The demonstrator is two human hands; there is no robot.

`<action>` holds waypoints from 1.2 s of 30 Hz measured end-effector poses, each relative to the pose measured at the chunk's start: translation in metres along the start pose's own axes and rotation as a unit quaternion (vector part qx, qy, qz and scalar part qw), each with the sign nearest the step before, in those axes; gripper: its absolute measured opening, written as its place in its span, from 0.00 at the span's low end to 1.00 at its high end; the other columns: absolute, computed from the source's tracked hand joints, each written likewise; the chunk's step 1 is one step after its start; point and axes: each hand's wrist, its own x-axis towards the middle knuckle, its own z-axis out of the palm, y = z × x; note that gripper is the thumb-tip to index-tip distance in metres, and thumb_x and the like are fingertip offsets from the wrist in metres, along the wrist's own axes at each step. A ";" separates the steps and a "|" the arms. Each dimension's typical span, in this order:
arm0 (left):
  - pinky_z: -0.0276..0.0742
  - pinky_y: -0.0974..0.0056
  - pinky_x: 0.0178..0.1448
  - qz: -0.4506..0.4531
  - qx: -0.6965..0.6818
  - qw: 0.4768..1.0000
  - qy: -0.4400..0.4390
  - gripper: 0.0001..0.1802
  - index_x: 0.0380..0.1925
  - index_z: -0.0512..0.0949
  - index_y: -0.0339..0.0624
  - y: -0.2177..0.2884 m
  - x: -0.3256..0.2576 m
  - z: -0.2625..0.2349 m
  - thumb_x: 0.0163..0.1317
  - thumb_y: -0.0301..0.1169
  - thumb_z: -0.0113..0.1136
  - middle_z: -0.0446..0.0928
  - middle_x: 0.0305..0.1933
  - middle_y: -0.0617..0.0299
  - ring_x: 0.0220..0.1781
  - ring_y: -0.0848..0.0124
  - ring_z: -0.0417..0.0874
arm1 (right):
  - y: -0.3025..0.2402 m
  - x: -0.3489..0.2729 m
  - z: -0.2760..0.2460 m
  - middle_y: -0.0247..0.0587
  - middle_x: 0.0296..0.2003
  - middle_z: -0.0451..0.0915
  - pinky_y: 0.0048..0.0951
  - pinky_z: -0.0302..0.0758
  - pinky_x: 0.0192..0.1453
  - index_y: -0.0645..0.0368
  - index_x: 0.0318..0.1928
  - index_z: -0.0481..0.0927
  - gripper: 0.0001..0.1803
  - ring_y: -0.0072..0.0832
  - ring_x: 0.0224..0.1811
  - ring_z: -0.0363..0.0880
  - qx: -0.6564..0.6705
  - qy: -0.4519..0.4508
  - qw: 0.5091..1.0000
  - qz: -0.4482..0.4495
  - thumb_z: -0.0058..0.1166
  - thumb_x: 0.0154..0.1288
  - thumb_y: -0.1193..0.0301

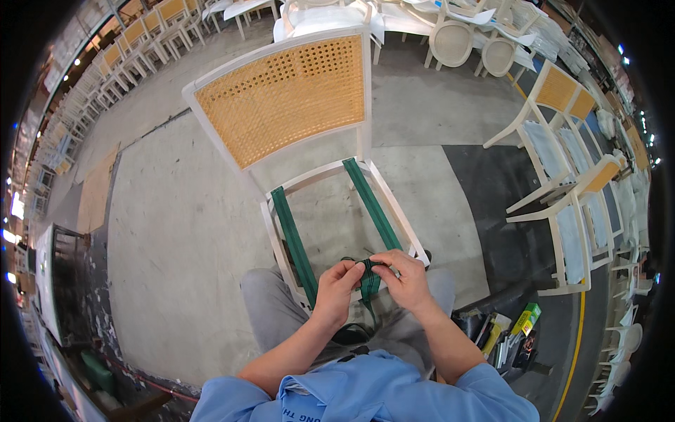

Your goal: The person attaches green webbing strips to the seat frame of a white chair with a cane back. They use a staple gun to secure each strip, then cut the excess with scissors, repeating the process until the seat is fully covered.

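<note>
Lengthwise, green webbing [369, 283] points toward the lap [402, 336]; both hands [335, 290] [406, 281] pinch it.

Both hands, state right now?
Left hand: closed, thumb and fingers pinching loose green webbing at the chair frame's front.
Right hand: closed, pinching the green webbing too.

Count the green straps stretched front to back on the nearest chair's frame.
2. The left strap and right strap each run near that side of the frame; no others appear hidden.
</note>
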 end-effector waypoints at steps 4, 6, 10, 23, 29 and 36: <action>0.75 0.66 0.50 0.017 0.021 0.999 0.027 0.05 0.42 0.82 0.40 0.010 0.016 -0.004 0.71 0.29 0.67 0.80 0.38 0.70 0.42 0.78 0.78 | 0.013 0.023 0.005 0.46 0.39 0.85 0.34 0.81 0.43 0.63 0.47 0.86 0.11 0.40 0.39 0.86 -0.019 -0.027 0.999 -0.001 0.66 0.63 0.80; 0.76 0.66 0.50 0.062 0.077 0.993 0.060 0.06 0.42 0.82 0.38 0.017 0.023 -0.001 0.69 0.27 0.69 0.81 0.37 0.69 0.42 0.77 0.79 | 0.021 0.037 0.010 0.45 0.39 0.85 0.35 0.81 0.43 0.63 0.46 0.86 0.11 0.40 0.38 0.86 -0.022 -0.039 0.999 0.002 0.66 0.63 0.80; 0.76 0.62 0.49 0.223 0.325 0.912 0.113 0.09 0.42 0.83 0.40 0.032 0.048 -0.013 0.64 0.28 0.71 0.83 0.38 0.62 0.43 0.67 0.82 | 0.036 0.070 0.021 0.44 0.40 0.84 0.36 0.80 0.44 0.63 0.44 0.86 0.09 0.40 0.39 0.85 -0.031 -0.075 0.997 0.001 0.66 0.63 0.79; 0.79 0.54 0.50 0.247 0.475 0.830 0.156 0.07 0.39 0.86 0.40 0.054 0.203 -0.100 0.62 0.28 0.70 0.83 0.41 0.51 0.46 0.54 0.84 | 0.140 0.216 0.096 0.46 0.37 0.82 0.40 0.79 0.44 0.60 0.41 0.86 0.06 0.45 0.41 0.84 -0.070 -0.199 0.977 0.011 0.64 0.66 0.72; 0.74 0.49 0.62 0.308 0.544 0.744 0.236 0.14 0.50 0.81 0.41 0.051 0.280 -0.139 0.64 0.26 0.64 0.83 0.49 0.53 0.56 0.50 0.80 | 0.232 0.293 0.157 0.49 0.37 0.82 0.47 0.78 0.47 0.58 0.39 0.87 0.06 0.49 0.42 0.83 -0.152 -0.188 0.969 0.049 0.63 0.65 0.69; 0.58 0.37 0.79 0.292 0.657 0.671 0.180 0.25 0.63 0.77 0.41 0.032 0.297 -0.150 0.66 0.32 0.65 0.75 0.69 0.54 0.76 0.41 0.65 | 0.262 0.324 0.187 0.45 0.39 0.82 0.46 0.78 0.51 0.54 0.37 0.87 0.05 0.46 0.46 0.83 -0.214 -0.227 0.946 0.089 0.63 0.65 0.68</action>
